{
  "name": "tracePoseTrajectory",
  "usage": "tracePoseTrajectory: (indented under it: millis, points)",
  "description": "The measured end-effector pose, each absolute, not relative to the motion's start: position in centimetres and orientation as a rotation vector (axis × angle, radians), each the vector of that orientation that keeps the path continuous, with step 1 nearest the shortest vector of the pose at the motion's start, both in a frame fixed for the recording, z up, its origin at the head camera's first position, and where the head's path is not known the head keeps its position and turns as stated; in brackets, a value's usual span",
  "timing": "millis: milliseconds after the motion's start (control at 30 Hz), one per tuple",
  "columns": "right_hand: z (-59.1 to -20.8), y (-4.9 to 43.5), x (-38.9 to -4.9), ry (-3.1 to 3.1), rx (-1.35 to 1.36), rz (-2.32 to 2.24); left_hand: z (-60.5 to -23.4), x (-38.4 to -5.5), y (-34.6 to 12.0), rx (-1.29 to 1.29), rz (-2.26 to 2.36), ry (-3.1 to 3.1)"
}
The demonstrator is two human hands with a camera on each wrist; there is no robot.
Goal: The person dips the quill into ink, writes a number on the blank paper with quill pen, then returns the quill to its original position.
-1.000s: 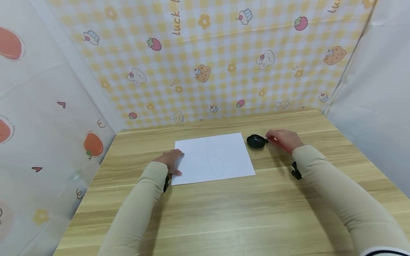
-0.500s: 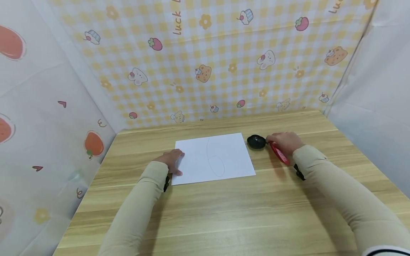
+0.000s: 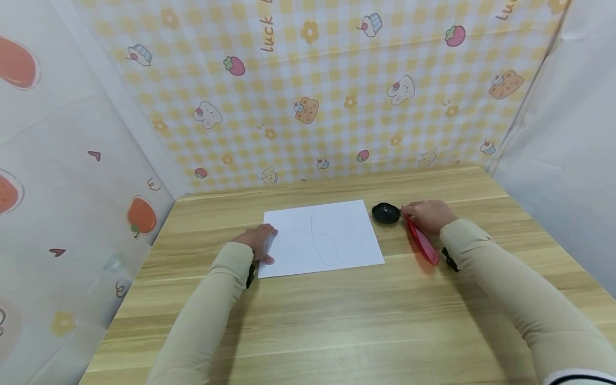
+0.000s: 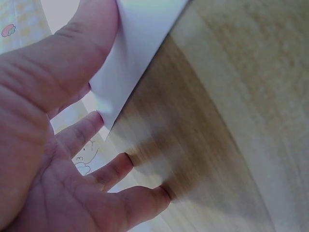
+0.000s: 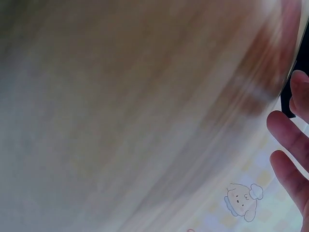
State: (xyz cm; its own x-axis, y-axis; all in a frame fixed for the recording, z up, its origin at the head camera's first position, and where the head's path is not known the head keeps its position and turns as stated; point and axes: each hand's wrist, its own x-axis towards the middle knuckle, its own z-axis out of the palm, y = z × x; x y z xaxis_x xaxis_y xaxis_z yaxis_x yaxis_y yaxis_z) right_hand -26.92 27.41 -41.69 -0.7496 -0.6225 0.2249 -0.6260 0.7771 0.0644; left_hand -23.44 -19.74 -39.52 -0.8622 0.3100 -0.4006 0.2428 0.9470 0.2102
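A white sheet of paper with a thin looped line lies on the table. My left hand rests with spread fingers over its left edge; in the left wrist view, the left hand has several fingertips close to the wood. To the right of the sheet, my right hand pinches the upper end of a long red piece with a paler inside. Left of those fingers sits a glossy black oval object with a narrow neck; whether it joins the red piece is hidden. The right wrist view shows right-hand fingers curled near a black part.
The wooden table ends at a yellow checked cloth backdrop. A white patterned sheet hangs on the left, and a plain white one on the right.
The red piece in my right hand has swung down and shows more of its length, its lower end towards me. My left hand, the paper and the black oval object stay almost still.
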Motion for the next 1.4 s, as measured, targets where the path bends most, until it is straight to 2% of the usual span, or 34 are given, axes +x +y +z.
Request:
tracePoseTrajectory:
  millis: [1400]
  points:
    - [-40.7, 27.2, -26.7, -2.923, 0.918, 0.055, -38.8, -22.7, -19.4, 0.381, 0.246, 2.682]
